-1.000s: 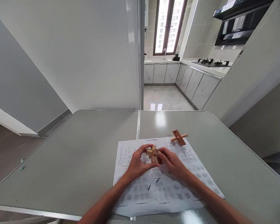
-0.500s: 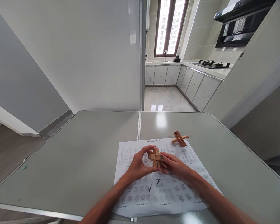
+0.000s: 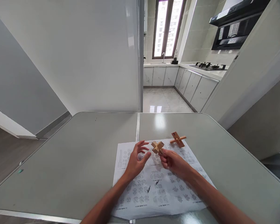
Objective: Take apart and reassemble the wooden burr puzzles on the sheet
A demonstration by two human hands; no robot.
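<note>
A glossy grey table (image 3: 60, 165) is seen before a tiled kitchen (image 3: 165, 77).
Crossed wooden bars (image 3: 157, 147) are pinched by the right hand (image 3: 174, 161); the left hand (image 3: 135, 161) is held spread.

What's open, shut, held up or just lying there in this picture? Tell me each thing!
wooden puzzle: held up, its pieces crossed together
right grip: closed on the wooden puzzle
left grip: open, touching nothing
other wooden cross: put together, lying unheld at the far right corner of the paper
paper: spread out, printed, with black ticks
cabinet doors: shut
</note>
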